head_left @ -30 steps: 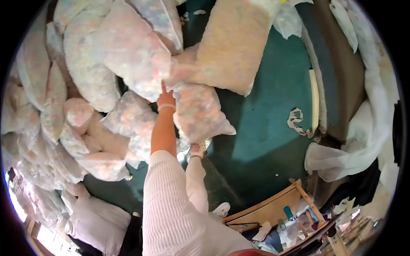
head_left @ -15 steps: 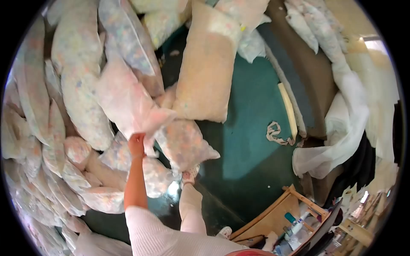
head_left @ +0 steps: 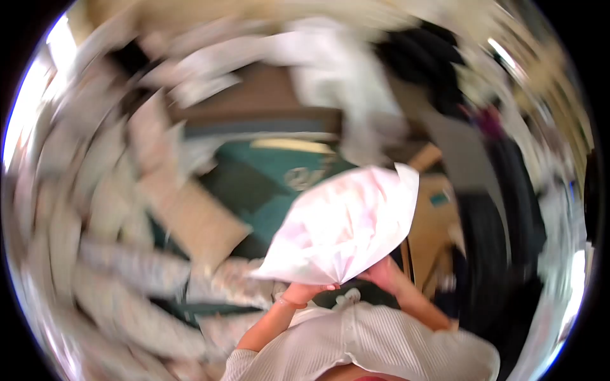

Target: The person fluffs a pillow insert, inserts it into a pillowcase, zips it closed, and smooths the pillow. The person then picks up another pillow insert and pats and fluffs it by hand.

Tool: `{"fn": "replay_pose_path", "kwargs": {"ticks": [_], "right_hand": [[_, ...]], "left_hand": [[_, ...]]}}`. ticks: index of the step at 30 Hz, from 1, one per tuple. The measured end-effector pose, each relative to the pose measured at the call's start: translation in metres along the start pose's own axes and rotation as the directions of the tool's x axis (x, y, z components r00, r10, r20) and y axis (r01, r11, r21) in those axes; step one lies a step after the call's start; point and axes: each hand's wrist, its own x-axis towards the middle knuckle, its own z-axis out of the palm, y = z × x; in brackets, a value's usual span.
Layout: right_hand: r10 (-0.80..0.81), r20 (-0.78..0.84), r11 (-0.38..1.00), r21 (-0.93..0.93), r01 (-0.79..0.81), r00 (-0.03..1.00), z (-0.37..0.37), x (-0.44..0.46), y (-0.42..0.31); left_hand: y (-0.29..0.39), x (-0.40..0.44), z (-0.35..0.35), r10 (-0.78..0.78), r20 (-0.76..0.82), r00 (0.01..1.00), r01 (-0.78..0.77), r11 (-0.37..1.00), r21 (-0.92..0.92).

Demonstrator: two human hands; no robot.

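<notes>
A pale pink, stuffed translucent bag (head_left: pixel 343 222) is held up in front of my chest, above the green floor. At its lower left edge, my left hand (head_left: pixel 308 291) is closed on the gathered plastic. My right hand (head_left: pixel 380 272) reaches under the lower right side of the bag, its fingers mostly hidden behind it. The bag widens towards the upper right, where a corner stands up. Blur softens the surroundings.
Stuffed bags are piled at the left, among them a long beige one (head_left: pixel 197 222). A pale strip (head_left: pixel 291 145) lies on the green floor (head_left: pixel 254 168). White sheeting (head_left: pixel 343 70) hangs at the back. A wooden board (head_left: pixel 432 222) and dark cloth (head_left: pixel 486 247) are at the right.
The view has swung to the right. The pink bag has been lifted off the pile and now hangs before me, and both hands are at it where only one arm showed earlier.
</notes>
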Motion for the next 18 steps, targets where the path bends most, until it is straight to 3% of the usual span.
{"fn": "replay_pose_path", "kwargs": {"ticks": [1,2,3,5,8,10,11,12,14,15,16,17,18], "right_hand": [[-0.153,-0.050,0.953,-0.272,0.134,0.987,0.006,-0.010,-0.041],[-0.130,-0.122,0.840,0.514,0.174,0.984,-0.021,-0.035,-0.059],[-0.183,-0.206,0.796,0.543,0.268,0.961,-0.056,-0.064,-0.073],[-0.396,-0.386,0.700,0.461,0.546,0.833,-0.133,-0.115,-0.104],[-0.593,-0.578,0.519,0.257,0.815,0.560,-0.229,-0.195,-0.119],[-0.623,-0.658,0.437,0.156,0.886,0.423,-0.279,-0.252,-0.113],[-0.728,-0.616,0.525,-0.218,0.823,0.301,-0.297,-0.280,-0.108],[-0.727,-0.640,0.543,-0.311,0.780,0.250,-0.334,-0.299,-0.082],[-0.717,-0.682,0.585,-0.473,0.658,0.147,-0.408,-0.335,-0.029],[-0.563,-0.814,0.580,-0.268,0.769,0.141,-0.428,-0.352,0.000],[-0.239,-0.969,0.457,-0.172,0.873,-0.066,-0.438,-0.378,0.017],[0.148,-0.969,0.284,-0.151,0.947,-0.199,-0.445,-0.406,0.035],[0.055,-0.985,0.157,-0.153,0.976,-0.163,-0.473,-0.443,0.071]], "left_hand": [[0.001,0.020,0.032,-0.087,0.122,0.989,0.077,0.994,0.081],[-0.004,0.044,0.065,-0.131,0.222,0.966,0.095,0.982,0.166],[-0.007,0.071,0.095,-0.148,0.297,0.943,0.075,0.967,0.245],[-0.031,0.133,0.170,-0.162,0.436,0.885,-0.019,0.924,0.381],[-0.105,0.206,0.283,-0.205,0.608,0.767,-0.197,0.827,0.527],[-0.167,0.228,0.340,-0.277,0.706,0.652,-0.314,0.749,0.584],[-0.198,0.234,0.362,-0.314,0.749,0.584,-0.381,0.709,0.594],[-0.229,0.234,0.376,-0.359,0.784,0.507,-0.451,0.665,0.596],[-0.282,0.230,0.383,-0.424,0.831,0.360,-0.588,0.588,0.555],[-0.301,0.231,0.379,-0.453,0.839,0.301,-0.648,0.549,0.528],[-0.318,0.236,0.375,-0.471,0.835,0.284,-0.691,0.503,0.519],[-0.326,0.244,0.369,-0.478,0.812,0.335,-0.708,0.441,0.552],[-0.324,0.258,0.368,-0.471,0.752,0.461,-0.687,0.347,0.639]]}}
